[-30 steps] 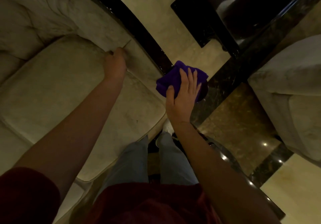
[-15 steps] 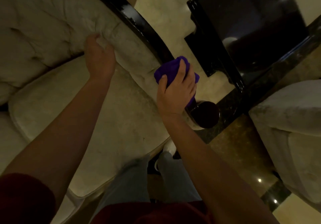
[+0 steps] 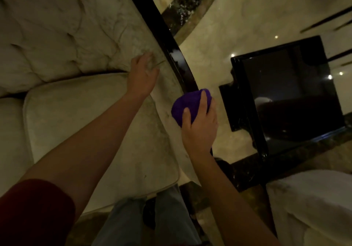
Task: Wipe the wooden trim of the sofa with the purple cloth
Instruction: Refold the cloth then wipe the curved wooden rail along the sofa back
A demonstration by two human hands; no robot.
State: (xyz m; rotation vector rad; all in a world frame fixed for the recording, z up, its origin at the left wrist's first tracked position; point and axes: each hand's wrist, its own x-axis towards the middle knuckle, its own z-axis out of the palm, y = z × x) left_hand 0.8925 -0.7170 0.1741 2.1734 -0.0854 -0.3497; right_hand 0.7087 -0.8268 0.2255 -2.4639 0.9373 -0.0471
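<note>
Glossy marble floor (image 3: 219, 36) beside cream tufted sofa (image 3: 57, 36). Right hand (image 3: 199, 125) grips bunched purple cloth (image 3: 185, 104) against dark glossy wooden trim (image 3: 171, 47); left hand (image 3: 142, 74), fingers spread, flat on upholstery.

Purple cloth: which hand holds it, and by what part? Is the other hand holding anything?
The right hand grips the bunched purple cloth around its near side. The left hand holds nothing, lying open on the sofa's upholstery.

Purple cloth (image 3: 187, 105), glossy black trim (image 3: 172, 49), cream tufted sofa (image 3: 62, 41).
</note>
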